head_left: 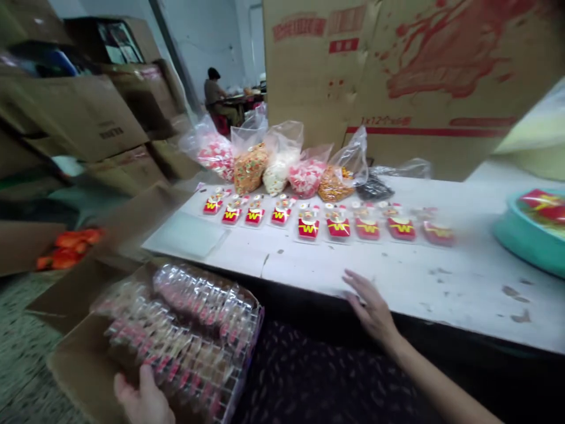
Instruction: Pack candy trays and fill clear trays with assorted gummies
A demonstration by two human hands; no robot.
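My left hand (145, 399) is at the near side of an open cardboard box (82, 359), beside rows of clear plastic packs (176, 347) with pink and tan contents. Its thumb and fingers are apart, and nothing shows between them. Over the front edge of the white table (304, 271), my right hand (371, 303) is open and holds nothing. Beyond it, several small clear packs with red, yellow-marked pouches (338, 226) lie in a line; those at the right end are blurred.
Behind the packs stand clear bags of small pieces, among them orange ones (251, 168) and dark ones (375, 187). Flat clear sheets (188, 232) lie at the table's left. A turquoise basin (525, 238) stands right. Large cartons (397, 135) rise behind; a person (215, 94) sits far back.
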